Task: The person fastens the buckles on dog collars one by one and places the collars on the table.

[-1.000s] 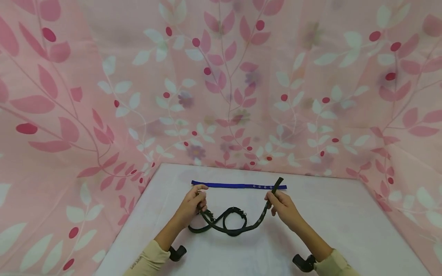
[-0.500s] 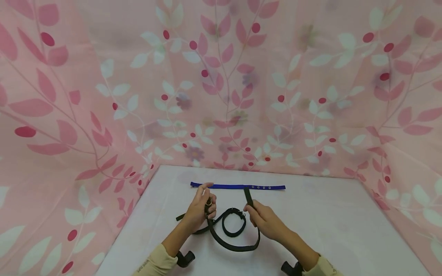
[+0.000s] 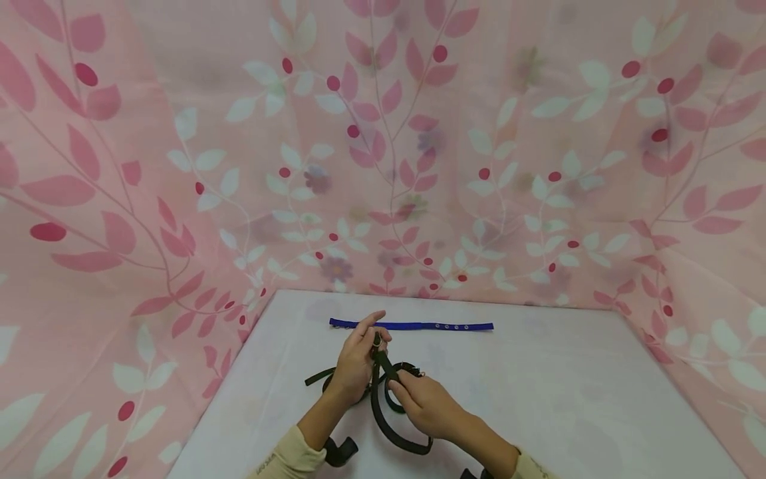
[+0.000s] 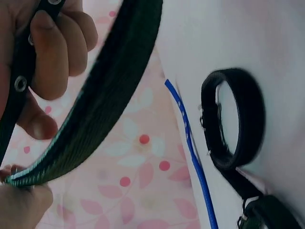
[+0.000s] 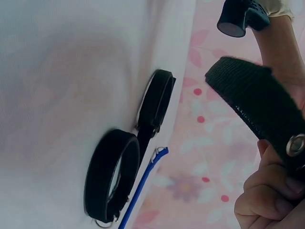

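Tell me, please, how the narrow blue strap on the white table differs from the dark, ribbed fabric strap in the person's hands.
The blue strap lies nearly straight; the dark strap hangs in a curve. The blue strap rests on the table, while the dark strap is held by the left hand and right hand. Both have metal eyelets.

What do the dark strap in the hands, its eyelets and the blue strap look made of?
Dark strap: matte woven webbing, probably synthetic; ribbed weave shows. Eyelets: likely metal; silvery, shiny rims. Blue strap: perhaps similar webbing, but its weave is too small to tell.
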Motion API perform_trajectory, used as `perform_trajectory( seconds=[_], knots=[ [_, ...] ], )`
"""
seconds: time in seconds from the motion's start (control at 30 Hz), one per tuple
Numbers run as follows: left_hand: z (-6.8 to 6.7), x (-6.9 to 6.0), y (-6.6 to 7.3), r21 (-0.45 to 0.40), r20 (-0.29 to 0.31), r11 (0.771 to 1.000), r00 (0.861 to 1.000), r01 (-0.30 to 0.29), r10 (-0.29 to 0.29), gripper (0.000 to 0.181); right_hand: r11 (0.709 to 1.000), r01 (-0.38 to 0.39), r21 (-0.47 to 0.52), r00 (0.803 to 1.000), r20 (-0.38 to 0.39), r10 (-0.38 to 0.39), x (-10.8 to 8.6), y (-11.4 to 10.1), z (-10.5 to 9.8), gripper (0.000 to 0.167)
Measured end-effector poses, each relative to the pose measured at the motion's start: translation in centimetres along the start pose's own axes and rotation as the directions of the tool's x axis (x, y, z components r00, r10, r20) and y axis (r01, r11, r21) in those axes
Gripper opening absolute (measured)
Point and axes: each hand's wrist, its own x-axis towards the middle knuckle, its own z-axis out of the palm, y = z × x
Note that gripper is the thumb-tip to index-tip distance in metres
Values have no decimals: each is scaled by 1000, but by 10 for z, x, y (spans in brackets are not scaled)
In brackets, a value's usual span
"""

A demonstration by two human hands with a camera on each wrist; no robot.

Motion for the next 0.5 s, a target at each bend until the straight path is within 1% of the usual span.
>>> perform_trajectory(
  seconds=[0.07,0.17,0.27,0.4,0.5],
  knots=[
    [0,0,-2,2,-25,1000,999,-23,23,40,1000,-7,13,1000,5,7,1,0,2,32],
    [0,-1,-5,-14,-41,999,998,-46,46,45,999,-14,39,1000,3,14,2,1,2,33],
    [-1,-2,-8,-39,-42,999,999,-28,26,48,998,-12,63,1000,-17,13,3,1,1,35],
    [0,-4,-11,-79,-44,997,999,7,-10,45,995,-19,97,999,-39,23,4,1,3,34],
    [2,-5,-13,-111,-51,993,998,27,-33,43,995,-29,92,998,-57,34,4,2,5,32]
  ],
)
